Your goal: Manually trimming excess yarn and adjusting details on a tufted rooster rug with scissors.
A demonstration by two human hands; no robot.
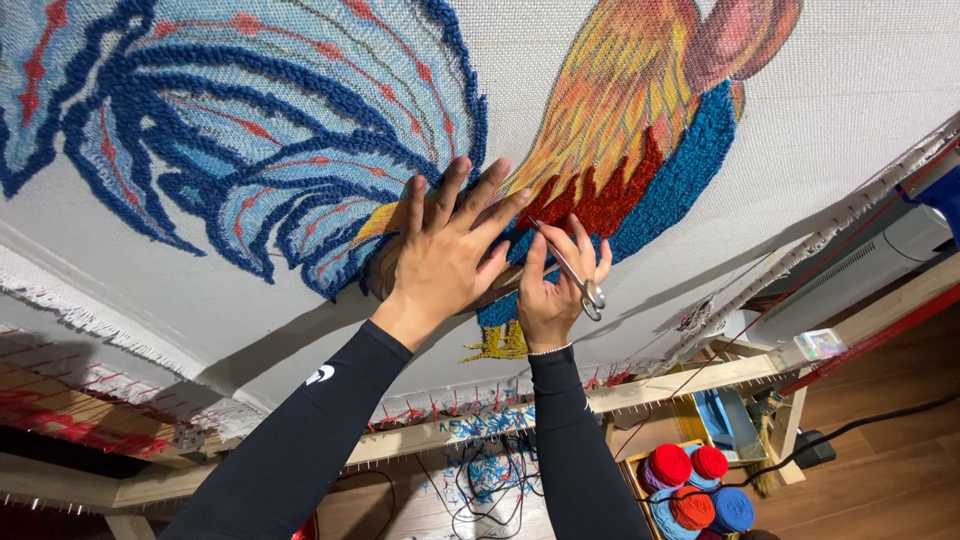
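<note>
From my remote seat I saw one small, flat rectangular pack (820, 344), pale with pink and green patches, lying on the wooden frame rail (700, 378) at the right, and below it an open blue box (727, 424) beside a yellow-edged tray of yarn balls (692, 487) (I counted about five: three red, two blue, with a bit of purple behind). The tufted cloth (860, 90) filled most of the view, stretched on the frame and printed with a bird in blue, yellow, orange and red; much of the blue wing and a red and blue band were already piled with yarn. Two hands were up against it, both in long black sleeves. The left hand (446, 250) lay flat on the cloth with its fingers fanned wide, palm pressed to the surface at the edge of the blue wing, gripping nothing. The right hand (556, 288) sat just beside it, fingers loosely curled upward, with a pair of small silver scissors (572, 274) held in it, the loop end low near the palm and the blades pointing up to the red tufts. I could not tell whether the blades were parted. One tangle of dark cables (490, 470) hung under the rail.
</note>
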